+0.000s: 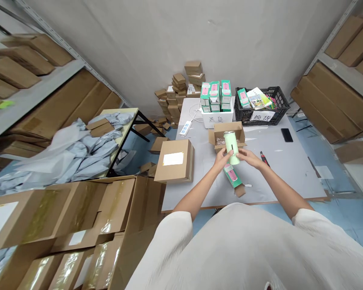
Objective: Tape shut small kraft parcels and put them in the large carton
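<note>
Both my hands hold a pale green tumbler [231, 148] tilted above the table. My left hand [222, 158] grips its left side, and my right hand [248, 157] has its fingers on the lower right side. Below the tumbler lies a green and pink product box [233, 176] with its near flap open. Just behind stands an open cardboard box [225, 128] with clear packing material inside. A red and black utility knife [264, 158] lies to the right of my right hand.
A closed carton [174, 161] sits at the table's left edge. At the back are a white bin [218, 118] of green boxes, a black crate [280, 102] and a power strip [186, 128]. A phone [286, 135] lies right. Stacked cartons [117, 201] crowd the left.
</note>
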Demonstrator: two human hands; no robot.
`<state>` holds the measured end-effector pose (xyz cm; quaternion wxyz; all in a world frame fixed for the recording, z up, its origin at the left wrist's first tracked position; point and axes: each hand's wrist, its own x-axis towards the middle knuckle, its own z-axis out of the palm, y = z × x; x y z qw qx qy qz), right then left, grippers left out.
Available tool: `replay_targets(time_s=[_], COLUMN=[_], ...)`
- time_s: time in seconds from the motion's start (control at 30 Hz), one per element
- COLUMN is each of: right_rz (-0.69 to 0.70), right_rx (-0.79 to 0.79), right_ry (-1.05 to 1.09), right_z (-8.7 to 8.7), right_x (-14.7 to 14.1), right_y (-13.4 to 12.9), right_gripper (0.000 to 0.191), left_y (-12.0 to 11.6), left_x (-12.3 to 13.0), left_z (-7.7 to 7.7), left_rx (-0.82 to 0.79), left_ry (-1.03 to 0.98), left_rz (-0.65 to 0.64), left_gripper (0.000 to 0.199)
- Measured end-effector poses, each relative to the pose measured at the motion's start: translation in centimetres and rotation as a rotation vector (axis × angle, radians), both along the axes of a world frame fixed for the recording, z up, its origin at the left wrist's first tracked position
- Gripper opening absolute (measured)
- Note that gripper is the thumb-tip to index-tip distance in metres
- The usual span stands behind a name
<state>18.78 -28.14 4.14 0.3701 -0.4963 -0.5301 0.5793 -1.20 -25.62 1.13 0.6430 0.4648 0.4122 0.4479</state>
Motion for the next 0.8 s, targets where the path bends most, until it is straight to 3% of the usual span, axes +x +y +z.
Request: replay_targets(time_s=[0.1,0.2,0.33,0.47,0.63,0.8], right_rz=[0.019,-0.063,-0.173,-0.2,-0.122,-0.037], right_rx=[-0.033,-0.026,0.041,0.076,-0.038,-0.121], right_ry=[0.084,0.072,-0.095,-0.226,0.02,0.125], right_z=[-0.4,-0.9,-2.0,-2.7,-2.5,-2.5], right_x=[-1.1,-1.9,-2.5,-2.8,-2.2,-2.3], right_y=[-0.7,-0.7,-0.6,-0.7,-1.3,-1.7], right_gripper=[0.06,0.063,0.068,0.071,0.065,0.062], left_y=[0.0,0.3,1.0,1.7,1.9,1.8], left_x=[-0.2,-0.3,0.0,0.4,-0.2,-0.7], left_z=[0.6,1.4,2.0,1.7,1.0,1.0], left_rx=[-0.033,-0.034,-0.054,-0.136,-0.23,-0.185], left_ry=[-0.038,-0.003,0.032,0.001,-0.086,-0.132], left_rz=[-0.023,0.021,0.133,0.241,0.253,0.172], left_gripper=[0.055,0.05,0.05,0.063,0.063,0.055])
